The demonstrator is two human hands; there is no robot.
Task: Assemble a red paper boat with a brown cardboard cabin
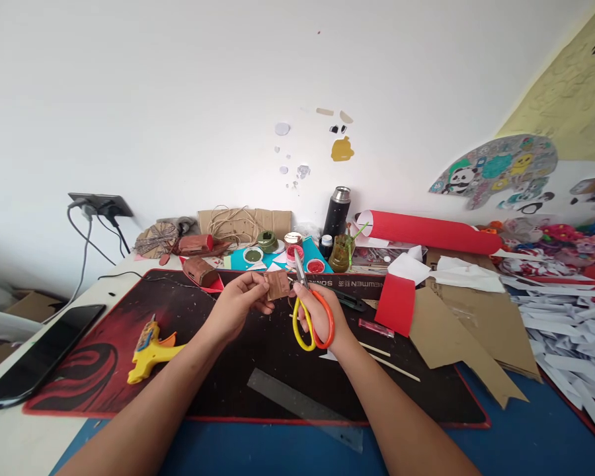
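Between the thumb and fingers of my left hand (242,296) is a small piece of brown cardboard (278,285), held up over the desk mat. My right hand (322,317) grips a pair of scissors (315,338) with one yellow and one orange handle loop. Their blades point up and away, just right of the cardboard; whether they touch it I cannot tell. Behind my left hand a small brown and red model (201,273) sits at the mat's back edge. A clear ruler (302,403) lies nearer to me, below both hands.
A yellow glue gun (153,354) and a phone (42,354) lie to the left. Paint jars (266,241) and a black flask (336,211) stand at the back. On the right are wooden sticks (394,367), red paper (396,303), cardboard sheets (451,330) and white paper strips (570,337).
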